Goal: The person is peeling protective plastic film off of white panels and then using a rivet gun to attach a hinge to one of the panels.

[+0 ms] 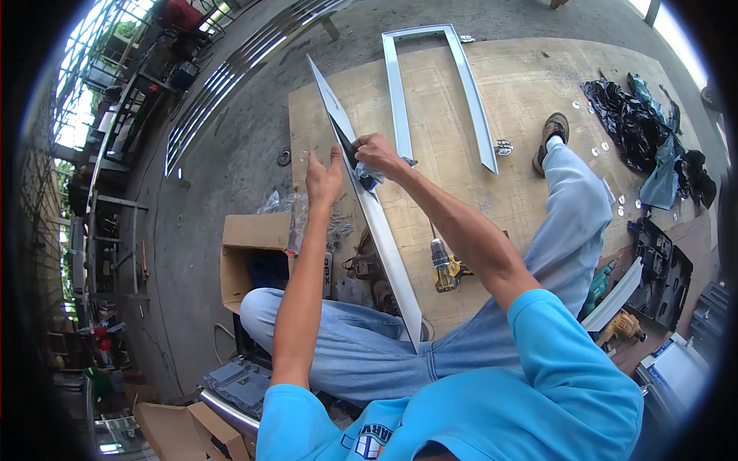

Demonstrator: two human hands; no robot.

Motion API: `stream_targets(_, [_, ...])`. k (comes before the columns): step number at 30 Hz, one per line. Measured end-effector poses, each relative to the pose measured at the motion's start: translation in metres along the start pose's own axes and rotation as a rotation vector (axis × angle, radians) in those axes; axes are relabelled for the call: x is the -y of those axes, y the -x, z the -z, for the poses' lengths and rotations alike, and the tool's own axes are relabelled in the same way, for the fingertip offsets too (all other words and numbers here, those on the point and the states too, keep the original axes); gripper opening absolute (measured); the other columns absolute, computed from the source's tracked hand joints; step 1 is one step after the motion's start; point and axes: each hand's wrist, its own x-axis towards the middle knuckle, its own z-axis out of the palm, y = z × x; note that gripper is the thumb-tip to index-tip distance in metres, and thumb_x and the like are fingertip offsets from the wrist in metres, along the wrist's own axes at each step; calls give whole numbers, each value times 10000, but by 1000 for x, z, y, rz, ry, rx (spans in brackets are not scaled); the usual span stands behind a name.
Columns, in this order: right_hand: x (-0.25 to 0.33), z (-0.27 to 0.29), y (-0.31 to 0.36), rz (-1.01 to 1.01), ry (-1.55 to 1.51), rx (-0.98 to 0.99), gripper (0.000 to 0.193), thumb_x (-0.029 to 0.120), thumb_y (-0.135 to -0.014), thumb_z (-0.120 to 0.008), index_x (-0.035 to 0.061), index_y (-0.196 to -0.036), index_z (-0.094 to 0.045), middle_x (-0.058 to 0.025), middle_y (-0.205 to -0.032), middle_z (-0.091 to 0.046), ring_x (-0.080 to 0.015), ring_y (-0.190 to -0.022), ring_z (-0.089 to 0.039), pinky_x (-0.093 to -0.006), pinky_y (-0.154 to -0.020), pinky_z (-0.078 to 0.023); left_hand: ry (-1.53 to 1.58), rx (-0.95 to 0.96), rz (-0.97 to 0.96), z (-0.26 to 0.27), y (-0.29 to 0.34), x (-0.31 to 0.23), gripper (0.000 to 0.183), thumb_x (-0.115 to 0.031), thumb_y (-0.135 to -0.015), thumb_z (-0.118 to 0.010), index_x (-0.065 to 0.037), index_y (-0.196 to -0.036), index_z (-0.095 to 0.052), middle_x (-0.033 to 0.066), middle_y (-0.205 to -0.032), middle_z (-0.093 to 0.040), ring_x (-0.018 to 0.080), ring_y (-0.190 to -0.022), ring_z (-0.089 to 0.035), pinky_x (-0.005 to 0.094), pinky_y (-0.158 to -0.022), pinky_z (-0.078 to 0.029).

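A long white metal profile point(380, 242) stands on its edge in front of me, running from my lap up to a pointed far end. My right hand point(377, 156) is closed on a dark plastic film point(344, 138) against the profile's side. Crumpled film point(368, 178) hangs just below that hand. Left of the profile is my left hand point(323, 183), thumb and fingers apart, its thumb close to the profile; whether it touches is unclear. A yellow and black cordless drill point(444, 269) lies right of the profile.
On the tan board point(453, 92) rests a white U-shaped frame point(396, 100). Black and grey plastic sheeting point(626, 127) lies crumpled at far right, near an open black tool case point(661, 269). A cardboard box point(254, 230) stands left of my knee. Slatted metal point(223, 88) stretches across the floor beyond.
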Motion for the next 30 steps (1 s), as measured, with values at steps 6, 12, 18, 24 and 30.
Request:
stream_targets(6, [33, 1, -17, 107, 681, 23, 257, 156, -697, -570, -8, -859, -685, -220, -825, -667, -373, -794, -643, -384, -719, -508, -238, 165, 141, -35, -98, 9, 690, -452, -862, -468, 122, -1243, -415, 332, -1162, -538, 452, -1100, -527, 465, -953, -410])
stream_targets(12, [-1, -7, -22, -65, 241, -282, 318, 251, -802, -518, -31, -854, -654, -252, -880, -648, -407, -847, -619, -446, -813, -451, -337, 167, -15, -54, -82, -23, 458, -237, -820, -440, 85, -1145, -432, 349, -955, -602, 451, -999, -582, 490, -889, -454])
stream_targets(18, [-27, -52, -10, -288, 12, -476, 565, 507, -868, -472, -18, -784, -663, -282, -786, -625, -445, -792, -607, -471, -734, -457, -409, 436, 11, -15, -105, -22, 531, -284, -827, -452, 98, -1180, -348, 334, -904, -617, 450, -909, -613, 486, -851, -467])
stream_targets(24, [-59, -57, -31, -401, 110, -506, 674, 576, -871, -438, -51, -730, -642, -306, -757, -600, -462, -776, -595, -490, -714, -442, -357, 270, -105, -38, -90, 4, 470, -307, -843, -456, 84, -1104, -454, 343, -919, -605, 473, -826, -618, 479, -791, -493])
stream_targets(30, [-71, -74, -65, -417, 264, -561, 596, 500, -915, -383, -9, -819, -678, -305, -873, -615, -466, -877, -592, -510, -813, -448, -440, 496, -471, -15, -96, 38, 336, -271, -861, -445, 32, -837, -589, 324, -872, -609, 476, -837, -603, 518, -774, -477])
